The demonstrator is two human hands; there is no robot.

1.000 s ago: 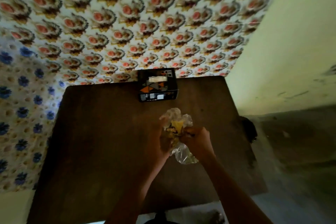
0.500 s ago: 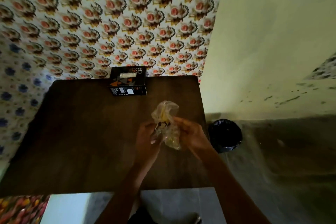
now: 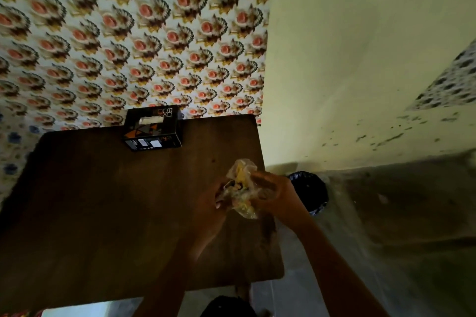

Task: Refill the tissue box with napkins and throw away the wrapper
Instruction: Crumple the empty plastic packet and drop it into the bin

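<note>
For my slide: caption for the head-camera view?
Both hands, left hand and right hand, crumple a clear plastic wrapper near the black-lined bin.

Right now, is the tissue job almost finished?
Nearly, it looks. A white napkin shows in the slot of the tissue box at the back of the table, so the refill seems done. Both hands, left and right, are scrunching the clear wrapper. What is left is dropping it into the black bin on the floor beside the table.
</note>
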